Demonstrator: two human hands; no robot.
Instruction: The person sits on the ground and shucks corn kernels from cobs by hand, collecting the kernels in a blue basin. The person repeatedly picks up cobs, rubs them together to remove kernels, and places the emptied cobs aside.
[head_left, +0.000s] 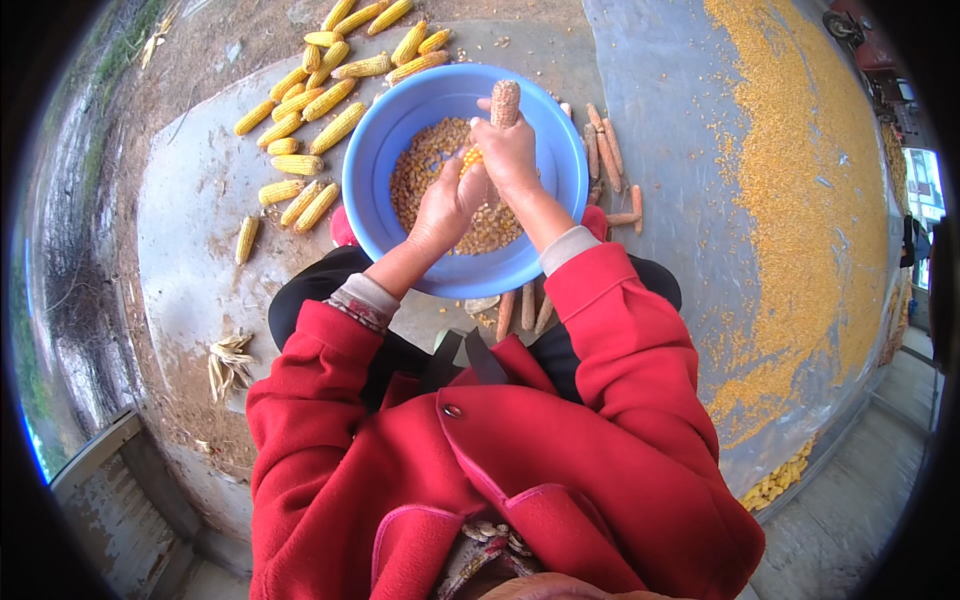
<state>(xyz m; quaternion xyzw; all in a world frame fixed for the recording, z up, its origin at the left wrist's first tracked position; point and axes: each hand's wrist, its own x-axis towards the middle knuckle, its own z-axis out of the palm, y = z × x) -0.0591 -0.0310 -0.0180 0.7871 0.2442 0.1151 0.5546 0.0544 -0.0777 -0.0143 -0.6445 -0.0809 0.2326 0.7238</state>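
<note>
Over a blue plastic basin (361, 230) between the knees, my two hands meet. My right hand (511, 154) grips a bare corn cob (505, 103) whose end stands up above the fist. Below that fist, my left hand (448, 202) closes around a partly hidden piece of corn with yellow kernels (471, 157); the fingers cover most of it, so whether it is separate from the bare cob cannot be told. Loose corn kernels (427, 150) lie across the basin's bottom, under both hands.
Several yellow corn ears (337, 127) lie left of and beyond the basin. Stripped cobs (609, 150) lie on its right; more cobs (528, 306) lie near the lap. Kernels (787, 187) cover plastic sheeting (660, 90) farther right. Dry husks (229, 365) lie at left.
</note>
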